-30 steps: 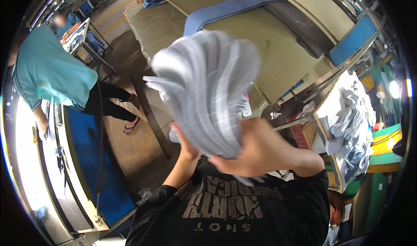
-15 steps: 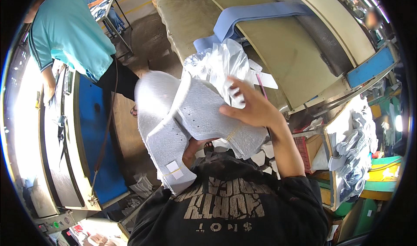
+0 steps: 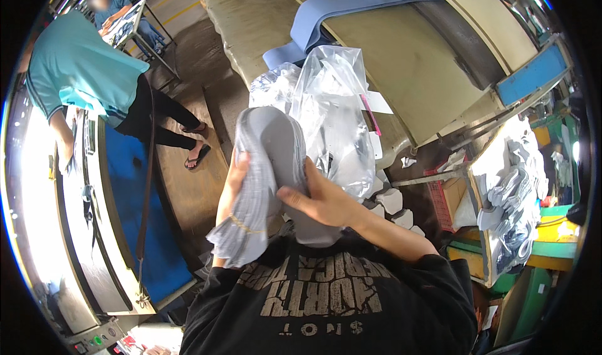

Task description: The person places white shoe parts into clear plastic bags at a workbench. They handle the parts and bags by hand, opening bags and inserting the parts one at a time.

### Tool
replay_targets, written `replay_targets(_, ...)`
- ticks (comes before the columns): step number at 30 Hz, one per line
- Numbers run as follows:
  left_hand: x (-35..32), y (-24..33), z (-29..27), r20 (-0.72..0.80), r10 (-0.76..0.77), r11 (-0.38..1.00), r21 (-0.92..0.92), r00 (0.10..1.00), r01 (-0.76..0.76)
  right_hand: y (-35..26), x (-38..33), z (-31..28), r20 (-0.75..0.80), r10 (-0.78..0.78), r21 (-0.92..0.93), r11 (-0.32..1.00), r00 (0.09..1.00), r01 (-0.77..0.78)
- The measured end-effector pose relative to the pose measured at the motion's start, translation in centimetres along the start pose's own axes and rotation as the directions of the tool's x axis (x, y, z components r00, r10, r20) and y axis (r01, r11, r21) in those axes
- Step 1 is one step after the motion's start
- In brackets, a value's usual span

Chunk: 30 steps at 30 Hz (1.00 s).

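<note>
A stack of grey, U-shaped shoe-upper pieces (image 3: 280,139) stands upright between my hands, in front of my chest. Its layered edges fan out at the lower left, where a thin yellow band (image 3: 246,225) loops round one arm of the stack. My left hand (image 3: 232,178) grips the stack's left side, fingers partly hidden behind it. From the right, my right hand (image 3: 321,198) holds the other arm, thumb across the front and fingers along the far edge. Just beyond the stack sit clear plastic bags (image 3: 332,104), with a pink strip (image 3: 371,115) beside them.
A long olive worktable (image 3: 401,73) carries a folded blue band (image 3: 313,23). Grey pieces pile up on a rack (image 3: 511,192) at right, near a red crate (image 3: 441,201). At left, a person in teal (image 3: 88,67) works by a blue-panelled machine (image 3: 135,186); another sits farther back.
The stack was spread wide and blurred, with my right hand's fingers apart over it. Now it is drawn together upright, held by both hands. The plastic bag stands more fully in view.
</note>
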<state>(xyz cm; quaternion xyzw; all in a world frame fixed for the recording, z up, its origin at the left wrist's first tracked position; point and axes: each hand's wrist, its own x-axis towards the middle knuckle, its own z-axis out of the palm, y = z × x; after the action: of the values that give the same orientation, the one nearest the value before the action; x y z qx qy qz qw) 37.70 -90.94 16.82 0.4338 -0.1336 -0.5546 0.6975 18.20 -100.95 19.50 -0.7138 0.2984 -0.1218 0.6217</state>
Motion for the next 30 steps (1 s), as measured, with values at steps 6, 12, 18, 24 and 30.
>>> replay_targets(6, 1.3, 2.7, 9.1, 0.289, 0.358, 0.533, 0.718, 0.888, -0.448, -0.7, 0.6, -1.0, -0.025, -0.152, 0.404, 0.903, 0.988, 0.149)
replay_targets(12, 4.8, 3.4, 12.0, 0.475, 0.261, 0.877, 0.247, 0.84, -0.412, 3.6, -3.1, -8.0, -0.192, 0.004, 0.703, 0.699, 0.981, 0.135)
replay_targets(18, 13.7, -0.1, 13.7, 0.748, 0.312, 0.033, 0.607, 0.585, -0.794, 10.6, -10.1, -14.9, -0.323, 0.081, 0.831, 0.502, 0.943, 0.241)
replay_targets(24, 19.4, -4.7, 11.5, 0.675, 0.166, -0.594, 0.65, 0.719, -0.473, 10.3, -11.2, -16.4, -0.559, 0.068, 0.739, 0.491, 0.826, 0.46)
replay_targets(30, 23.2, -0.1, 12.0, 0.636, 0.464, 0.114, 0.647, 0.617, -0.754, 8.3, -8.3, -14.5, -0.417, 0.153, 0.799, 0.532, 0.896, 0.281)
